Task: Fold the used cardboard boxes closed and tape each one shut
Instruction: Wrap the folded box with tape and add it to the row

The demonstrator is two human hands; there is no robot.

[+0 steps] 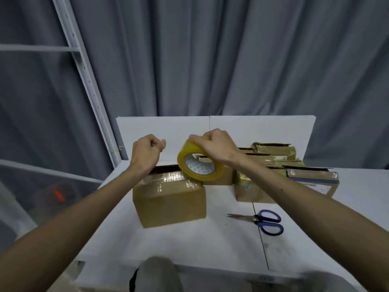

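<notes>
White counter [189, 245] with a white backboard [263, 129] standing along its far edge; grey curtain [231, 60] behind that. A pale metal shelf frame [84, 66] runs up the left side. Blue-handled scissors [261, 221] lie flat on the counter at the right, blades together and pointing left, apart from everything else. At the back right is a cluster of used cardboard boxes [271, 163], stacked and pushed together, most with shiny tape on them. The one nearest the right edge carries a blue strip [315, 180]. The right forearm crosses in front of this cluster and hides part of it.

The near box [170, 203] stands on the counter left of centre, with wrinkled clear tape over its top front edge and a dark gap along the back of its top. The yellow tape roll [199, 167] is on edge, tilted, with its core facing the camera. Its lower rim overlaps the near box's top right corner; whether they touch, cannot tell.

The right grip [214, 145] clamps the roll from above, fingers curled over the rim. The left grip [147, 148] is above the box's back left, just left of the roll and apart from it. Its fingers are curled in with the thumb against them, and nothing is visible in it.
</notes>
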